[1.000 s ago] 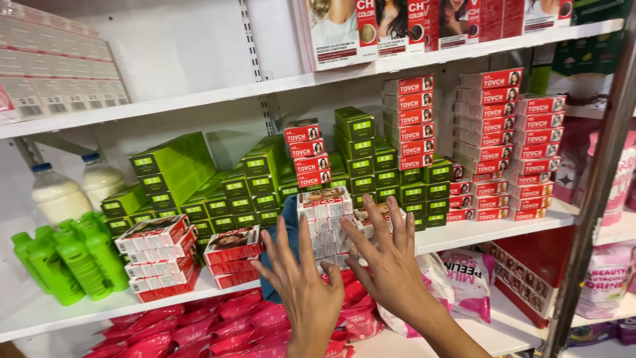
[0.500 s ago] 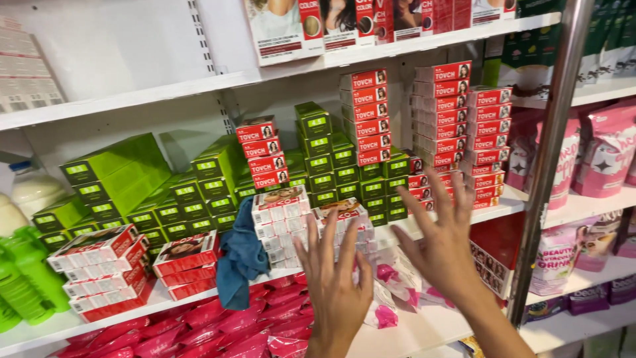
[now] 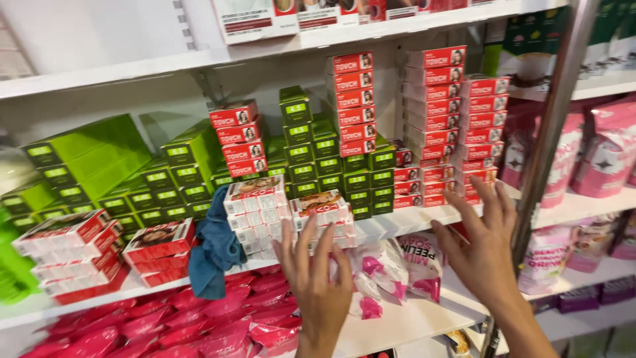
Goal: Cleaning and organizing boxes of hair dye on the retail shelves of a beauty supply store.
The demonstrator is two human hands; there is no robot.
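My left hand [image 3: 319, 278] is raised with fingers spread, empty, just in front of two stacks of white and red boxes [image 3: 285, 212] on the middle shelf [image 3: 411, 222]. My right hand [image 3: 482, 245] is also empty and spread, held before the low end of the stacked red boxes [image 3: 437, 139] at the shelf's right. Between the hands lie pink and white soap packets [image 3: 397, 265] on the lower shelf. Green boxes [image 3: 331, 166] are stacked behind.
A blue cloth [image 3: 215, 248] hangs over the shelf edge left of my left hand. Flat red boxes [image 3: 106, 248] are stacked further left. Pink sachets [image 3: 165, 325] fill the lower shelf. A metal upright post [image 3: 550, 126] stands right of my right hand, with pink pouches [image 3: 596, 152] beyond.
The view has swung to the right, so the shelf contents slid left. Both hands stay raised and spread, and the right hand has shifted right toward the red boxes.
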